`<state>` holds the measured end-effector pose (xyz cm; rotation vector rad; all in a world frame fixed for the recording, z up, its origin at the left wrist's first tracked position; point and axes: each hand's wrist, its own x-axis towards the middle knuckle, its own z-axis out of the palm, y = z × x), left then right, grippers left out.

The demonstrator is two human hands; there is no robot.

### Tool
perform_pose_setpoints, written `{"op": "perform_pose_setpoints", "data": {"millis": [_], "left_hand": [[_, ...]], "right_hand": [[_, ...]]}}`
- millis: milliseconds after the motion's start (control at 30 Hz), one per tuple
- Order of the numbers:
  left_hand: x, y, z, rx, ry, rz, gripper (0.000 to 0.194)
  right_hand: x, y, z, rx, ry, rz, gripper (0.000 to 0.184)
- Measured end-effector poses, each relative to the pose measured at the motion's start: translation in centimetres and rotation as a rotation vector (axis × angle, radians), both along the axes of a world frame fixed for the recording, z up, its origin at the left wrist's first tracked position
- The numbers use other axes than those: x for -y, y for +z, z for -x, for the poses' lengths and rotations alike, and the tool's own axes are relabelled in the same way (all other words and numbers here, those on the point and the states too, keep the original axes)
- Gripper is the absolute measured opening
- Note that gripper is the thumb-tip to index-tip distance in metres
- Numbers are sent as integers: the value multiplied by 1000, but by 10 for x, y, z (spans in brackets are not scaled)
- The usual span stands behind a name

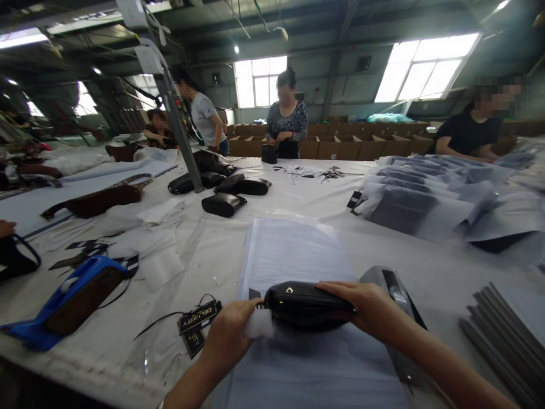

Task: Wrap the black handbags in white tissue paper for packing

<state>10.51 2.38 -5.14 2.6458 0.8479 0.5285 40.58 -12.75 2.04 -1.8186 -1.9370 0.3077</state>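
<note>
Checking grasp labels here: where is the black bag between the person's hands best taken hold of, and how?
Probably by both ends of the black bag, coming from left and right: its long, rounded body runs crosswise, ends toward either side.

Bag factory floor — long white worktable (306, 196), black bags (304, 302), row of cardboard boxes (347, 150), co-workers (292, 122), exposed roof beams (348, 23).

The left hand (230, 326) and the right hand (364, 304) are both left bare. The right forearm (443, 360) is seen uncovered as far as the frame's edge, its slim outline narrowed toward the wrist. On the left forearm (191, 380), a tiny pale sliver (160, 404) is glimpsed at the lower border; its nature cannot be told.
</note>
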Motion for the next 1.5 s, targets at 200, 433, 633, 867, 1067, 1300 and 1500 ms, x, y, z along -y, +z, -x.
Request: {"op": "perform_pose_setpoints", "data": {"millis": [200,433,633,867,1067,1300,1500], "left_hand": [[-40,27,-5,57,-34,-413,51],[-53,12,-2,-211,-145,-295,63],[-26,23,11,-285,-347,12,85],[5,8,-45,41,-303,-49,61],[19,-24,-63,8,-345,-84,64],[20,-27,-61,-1,-330,-82,65],[23,-23,-59,-22,-287,-41,69]], "right_hand": [[8,-30,6,243,-130,-358,77],[18,-102,15,432,-79,-365,80],[43,-92,31,311,-80,-163,72],[109,-64,23,279,-509,-447,38],[193,-103,-10,455,-984,-288,37],[207,-132,-22,478,-988,-118,48],[149,-56,-23,301,-952,-503,32]]}}
